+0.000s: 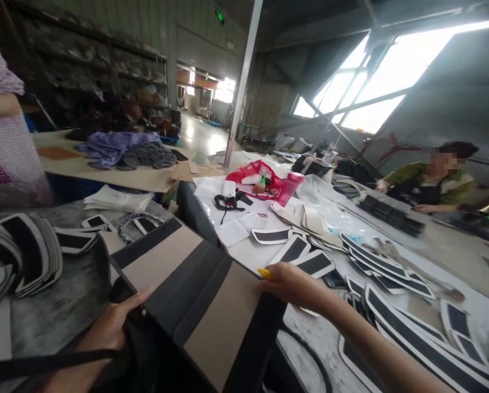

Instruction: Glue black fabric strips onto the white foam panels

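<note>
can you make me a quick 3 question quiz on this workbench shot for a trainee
1. True or false: both hands rest on the black and tan folded panel.
2. Which hand has a yellow fingernail showing? A. left hand B. right hand C. neither
3. Fill in: the pink bottle stands just right of the red ____ bag.

Key
1. True: the left hand grips the panel's near left edge and the right hand lies on its far right edge.
2. B
3. plastic
</note>
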Available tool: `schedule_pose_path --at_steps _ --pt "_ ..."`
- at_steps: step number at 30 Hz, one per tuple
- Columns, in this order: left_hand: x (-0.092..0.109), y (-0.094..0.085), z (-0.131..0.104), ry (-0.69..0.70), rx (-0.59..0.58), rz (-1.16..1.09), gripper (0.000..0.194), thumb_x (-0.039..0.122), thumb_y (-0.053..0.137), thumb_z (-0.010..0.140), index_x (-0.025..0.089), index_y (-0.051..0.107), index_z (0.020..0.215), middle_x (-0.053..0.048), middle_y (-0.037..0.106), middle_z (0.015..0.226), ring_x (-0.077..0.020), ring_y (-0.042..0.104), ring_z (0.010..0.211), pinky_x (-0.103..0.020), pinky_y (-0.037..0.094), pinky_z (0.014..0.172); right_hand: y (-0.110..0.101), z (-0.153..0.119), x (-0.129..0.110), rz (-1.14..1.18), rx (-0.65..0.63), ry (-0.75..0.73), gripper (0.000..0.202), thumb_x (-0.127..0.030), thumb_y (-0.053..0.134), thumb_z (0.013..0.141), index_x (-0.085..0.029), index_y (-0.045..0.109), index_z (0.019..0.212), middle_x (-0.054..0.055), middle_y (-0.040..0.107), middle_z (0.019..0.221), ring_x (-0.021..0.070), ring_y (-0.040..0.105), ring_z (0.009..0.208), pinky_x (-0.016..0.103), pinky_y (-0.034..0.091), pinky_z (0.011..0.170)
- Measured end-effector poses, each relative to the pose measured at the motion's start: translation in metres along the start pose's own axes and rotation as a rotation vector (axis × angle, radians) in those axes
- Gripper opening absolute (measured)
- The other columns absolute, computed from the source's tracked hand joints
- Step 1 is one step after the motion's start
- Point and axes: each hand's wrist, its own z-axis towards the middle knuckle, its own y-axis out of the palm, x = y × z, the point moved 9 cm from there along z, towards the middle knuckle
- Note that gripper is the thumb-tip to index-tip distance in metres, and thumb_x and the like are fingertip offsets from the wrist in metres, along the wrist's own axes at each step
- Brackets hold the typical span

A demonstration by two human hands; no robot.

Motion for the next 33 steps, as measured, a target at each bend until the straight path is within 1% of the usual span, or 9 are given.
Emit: schedule_pose_path --at_steps 2,4,7,10,17,21,24,28,33 --pt "-0.006 0.010 0.003 -0.041 0.013 -0.048 0.018 0.022 0.072 0.067 0.014 0.065 0.082 0.003 0.064 0.053 -0.0179 0.059 0.052 -0.025 0.050 0.056 -0.006 0.010 0.011 -0.068 0.051 0.032 0.027 -0.040 0.053 0.082 -0.017 0.065 0.078 0.003 0.062 0.066 0.0151 0.056 0.059 0.022 0.033 0.049" --pt "-0.008 0.021 0.006 -0.051 0.049 -0.085 0.020 0.020 0.072 0.066 0.014 0.065 0.083 0.002 0.065 0.055 -0.0175 0.061 0.055 -0.023 0.050 0.055 -0.012 0.020 0.022 -0.141 0.100 0.062 0.028 -0.043 0.054 0.082 -0.018 0.066 0.080 0.006 0.065 0.072 0.0185 0.061 0.067 0.024 0.036 0.052" --pt "-0.005 0.040 0.006 -0.035 0.088 -0.133 0.008 0.012 0.067 0.070 0.014 0.066 0.077 0.001 0.069 0.064 -0.0142 0.063 0.062 -0.019 0.050 0.058 -0.021 0.035 0.036 -0.202 0.136 0.105 0.027 -0.043 0.056 0.081 -0.019 0.067 0.084 0.009 0.068 0.082 0.0235 0.063 0.080 0.027 0.041 0.061" --pt "-0.006 0.060 0.005 -0.082 0.088 -0.150 0.006 0.009 0.064 0.072 0.014 0.068 0.071 0.000 0.069 0.064 -0.0133 0.062 0.058 -0.018 0.049 0.055 -0.029 0.048 0.050 -0.226 0.161 0.141 0.025 -0.042 0.057 0.080 -0.020 0.069 0.086 0.010 0.069 0.087 0.0250 0.063 0.087 0.028 0.043 0.066" --pt "-0.001 0.101 0.026 -0.073 -0.006 -0.143 0.012 0.015 0.062 0.076 0.017 0.070 0.067 0.002 0.067 0.057 -0.0116 0.060 0.055 -0.015 0.049 0.058 -0.036 0.072 0.086 -0.253 0.192 0.225 0.024 -0.041 0.059 0.079 -0.021 0.070 0.085 0.010 0.069 0.088 0.0257 0.063 0.088 0.030 0.045 0.069" --pt "-0.006 0.119 0.042 -0.087 -0.066 -0.121 0.011 0.017 0.065 0.075 0.017 0.069 0.064 0.002 0.064 0.051 -0.0124 0.058 0.049 -0.018 0.049 0.055 -0.036 0.077 0.094 -0.264 0.215 0.252 0.024 -0.039 0.058 0.081 -0.020 0.070 0.090 0.011 0.069 0.093 0.0258 0.064 0.089 0.030 0.046 0.069" --pt "-0.013 0.127 0.052 -0.102 -0.106 -0.106 0.018 0.021 0.066 0.074 0.016 0.067 0.057 -0.001 0.064 0.051 -0.0136 0.059 0.050 -0.019 0.048 0.053 -0.034 0.077 0.092 -0.279 0.224 0.241 0.023 -0.035 0.057 0.083 -0.018 0.070 0.090 0.013 0.069 0.092 0.0265 0.064 0.087 0.030 0.046 0.068" --pt "-0.019 0.128 0.060 -0.110 -0.126 -0.112 0.010 0.021 0.068 0.072 0.017 0.068 0.063 0.001 0.065 0.054 -0.0128 0.058 0.049 -0.019 0.048 0.054 -0.039 0.067 0.086 -0.300 0.251 0.213 0.021 -0.029 0.053 0.087 -0.017 0.069 0.091 0.013 0.069 0.090 0.0283 0.065 0.085 0.032 0.046 0.066" --pt "-0.012 0.125 0.060 -0.092 -0.092 -0.076 0.009 0.023 0.068 0.072 0.016 0.068 0.065 0.001 0.064 0.053 -0.0136 0.058 0.049 -0.021 0.048 0.054 -0.046 0.043 0.080 -0.303 0.279 0.183 0.019 -0.029 0.051 0.089 -0.018 0.067 0.090 0.010 0.068 0.090 0.0267 0.065 0.083 0.030 0.046 0.064"
